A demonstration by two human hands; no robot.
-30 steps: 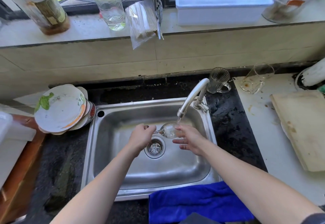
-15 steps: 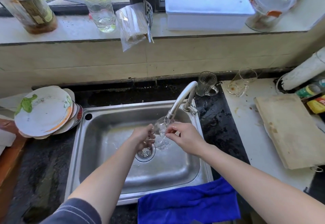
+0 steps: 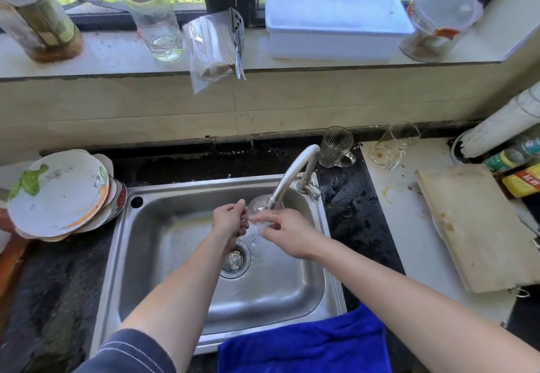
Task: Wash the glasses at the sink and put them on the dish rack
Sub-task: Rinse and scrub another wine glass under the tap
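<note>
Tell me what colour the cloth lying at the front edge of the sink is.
The cloth is a solid bright blue; the head view shows it plainly.

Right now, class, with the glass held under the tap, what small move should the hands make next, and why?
Probably turn the glass a little under the tap, so water reaches its other side. The left hand grips it over the sink, and the right hand touches it with straight fingers.

- Lower half of sink [image 3: 277,293]: bare steel, reachable over the near rim.
- Under faucet [image 3: 292,168], upper right of basin: crowded by left hand [image 3: 229,220], right hand [image 3: 287,232] and glass [image 3: 261,204].
- Left of frame: stacked plates [image 3: 58,197] filling the table [image 3: 58,285] edge.
- Right: cutting board [image 3: 479,226]; pale strip beside the sink passable.
- Behind faucet: mug [image 3: 336,146], tipped jug [image 3: 393,147].
</note>
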